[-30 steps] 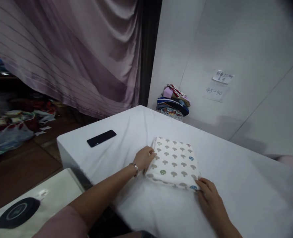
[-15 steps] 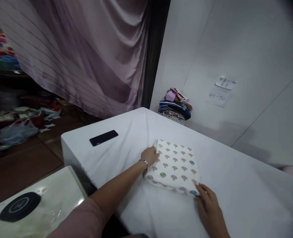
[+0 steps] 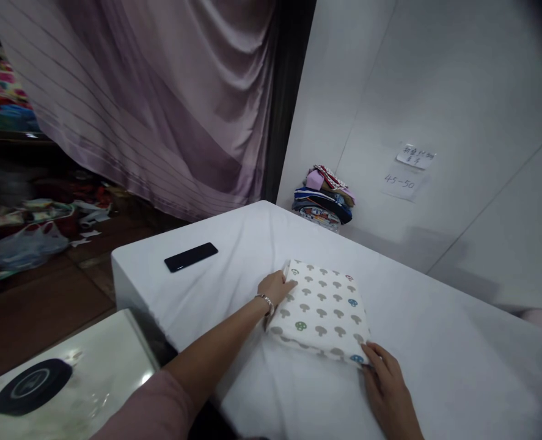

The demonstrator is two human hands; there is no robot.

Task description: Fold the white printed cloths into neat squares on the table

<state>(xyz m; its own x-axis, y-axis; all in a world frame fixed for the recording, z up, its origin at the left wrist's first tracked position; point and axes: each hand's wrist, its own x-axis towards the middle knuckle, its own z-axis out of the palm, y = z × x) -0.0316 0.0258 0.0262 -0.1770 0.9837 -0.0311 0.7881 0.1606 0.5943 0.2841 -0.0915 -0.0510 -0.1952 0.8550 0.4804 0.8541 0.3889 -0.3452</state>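
Note:
A folded white cloth printed with grey, green, blue and red mushrooms (image 3: 321,311) lies flat on the white-covered table (image 3: 435,342). At its left edge my left hand (image 3: 275,287), with a bracelet on the wrist, grips the folded side, thumb on top and the other fingers partly hidden. My right hand (image 3: 385,373) pinches the near right corner of the cloth, thumb and fingers closed around it.
A black phone (image 3: 191,257) lies on the table's left part. Folded clothes (image 3: 323,195) are stacked beyond the far edge, by the wall with paper notes (image 3: 415,156). At lower left stands a glossy white surface (image 3: 101,348) with a black round object (image 3: 32,386).

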